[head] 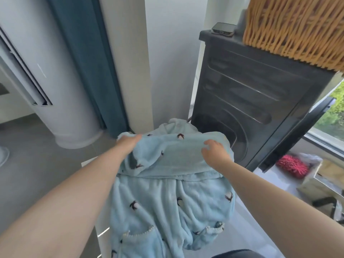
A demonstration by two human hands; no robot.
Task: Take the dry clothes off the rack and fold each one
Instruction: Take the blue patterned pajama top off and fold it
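Dark appliance point(251, 101) fills upper right of frame, wicker basket point(294, 28) on top; blue curtain point(83, 62) upper left. Task's thing, a pale-blue fleece garment point(167, 194) w/ small penguin print, hangs from centre to bottom of frame, its top folded over in a band btwn the hands. Whatever carries it is hidden, so can't confirm the rack. Step, prob.: lifting it clear to fold. To do it well, keep both ends of the band level and lift straight up so the heavy lower half doesn't drag or snag. Left hand point(128, 144): arm stretched fwd, grip curled round the band's left end, fingers tucked into cloth. Right hand point(214, 153): wrist bent, grip pinching the band's right side.
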